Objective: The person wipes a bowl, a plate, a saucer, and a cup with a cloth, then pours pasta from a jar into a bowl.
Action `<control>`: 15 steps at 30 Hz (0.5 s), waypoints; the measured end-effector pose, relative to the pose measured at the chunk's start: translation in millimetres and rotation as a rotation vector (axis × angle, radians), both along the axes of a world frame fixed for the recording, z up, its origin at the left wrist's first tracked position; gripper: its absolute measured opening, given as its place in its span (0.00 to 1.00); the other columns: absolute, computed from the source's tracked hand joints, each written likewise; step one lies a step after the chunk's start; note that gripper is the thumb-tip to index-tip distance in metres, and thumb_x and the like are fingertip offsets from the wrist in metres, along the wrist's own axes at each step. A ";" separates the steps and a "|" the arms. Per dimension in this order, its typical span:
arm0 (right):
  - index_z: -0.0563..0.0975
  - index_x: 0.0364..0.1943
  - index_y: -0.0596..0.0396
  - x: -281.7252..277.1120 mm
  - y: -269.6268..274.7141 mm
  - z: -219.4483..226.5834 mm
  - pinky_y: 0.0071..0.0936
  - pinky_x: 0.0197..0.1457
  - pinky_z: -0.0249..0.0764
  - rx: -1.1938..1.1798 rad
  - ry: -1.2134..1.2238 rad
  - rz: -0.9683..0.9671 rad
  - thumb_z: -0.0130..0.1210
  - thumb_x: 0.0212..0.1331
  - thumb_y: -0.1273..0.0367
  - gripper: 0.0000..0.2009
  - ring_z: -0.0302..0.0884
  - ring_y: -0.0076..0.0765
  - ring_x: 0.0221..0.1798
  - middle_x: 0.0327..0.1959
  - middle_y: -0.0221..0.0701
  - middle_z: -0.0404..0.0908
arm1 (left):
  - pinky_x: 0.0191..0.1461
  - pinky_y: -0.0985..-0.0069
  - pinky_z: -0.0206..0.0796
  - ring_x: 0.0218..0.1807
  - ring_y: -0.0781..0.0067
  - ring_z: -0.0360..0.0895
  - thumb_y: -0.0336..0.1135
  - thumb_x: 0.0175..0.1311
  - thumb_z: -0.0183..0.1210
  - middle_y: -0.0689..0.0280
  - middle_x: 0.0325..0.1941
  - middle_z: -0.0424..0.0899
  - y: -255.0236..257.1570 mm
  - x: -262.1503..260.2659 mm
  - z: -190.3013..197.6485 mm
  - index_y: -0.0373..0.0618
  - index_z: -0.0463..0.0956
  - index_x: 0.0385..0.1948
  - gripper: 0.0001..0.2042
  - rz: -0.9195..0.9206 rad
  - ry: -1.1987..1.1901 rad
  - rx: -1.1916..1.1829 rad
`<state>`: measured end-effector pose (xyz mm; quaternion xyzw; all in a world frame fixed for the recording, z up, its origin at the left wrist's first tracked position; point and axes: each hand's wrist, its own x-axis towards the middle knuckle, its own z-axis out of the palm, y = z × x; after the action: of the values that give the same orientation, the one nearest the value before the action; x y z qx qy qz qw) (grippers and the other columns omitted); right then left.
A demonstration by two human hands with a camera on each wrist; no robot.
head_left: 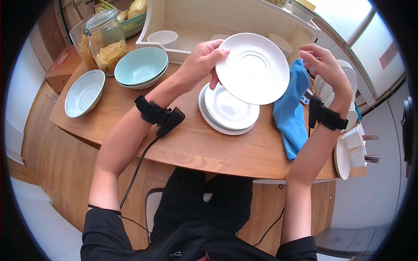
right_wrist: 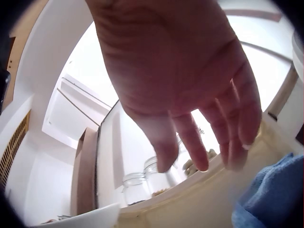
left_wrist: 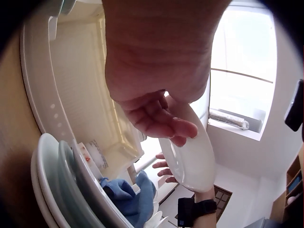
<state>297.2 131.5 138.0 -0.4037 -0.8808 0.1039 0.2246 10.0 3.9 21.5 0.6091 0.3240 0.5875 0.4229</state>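
Note:
My left hand (head_left: 201, 63) pinches the left edge of a white plate (head_left: 252, 65), thumb on its face, and holds it tilted up above the table. Below it, more white plates (head_left: 230, 106) lie stacked on the wood. To the right of the raised plate, my right hand (head_left: 324, 65) is in the air with nothing in it; in the right wrist view its fingers (right_wrist: 194, 142) extend loosely, apart from each other. A blue cloth (head_left: 291, 126) lies draped just below and left of that hand.
Nested light-blue bowls (head_left: 141, 65), a tilted bowl (head_left: 85, 93) and a glass jar of pasta (head_left: 109, 52) stand at the left. A cream shelf unit (head_left: 187, 17) with small bowls lines the back. At the right, plates (head_left: 348, 78) stand upright beside a chopstick holder (head_left: 355, 143).

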 end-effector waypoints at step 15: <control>0.74 0.52 0.59 -68.1 -16.4 -28.1 0.17 0.30 0.74 -0.164 0.089 0.343 0.53 0.67 0.60 0.18 0.79 0.23 0.30 0.33 0.34 0.81 | 0.13 0.86 0.63 0.13 0.80 0.72 0.40 0.71 0.43 0.63 0.20 0.79 4.2 -4.2 -1.2 0.34 0.71 0.43 0.16 0.045 -0.142 0.015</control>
<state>229.2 115.1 109.9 -0.2596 -0.9145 0.2296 0.2086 5.8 8.1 20.2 0.5618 0.3023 0.6410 0.4268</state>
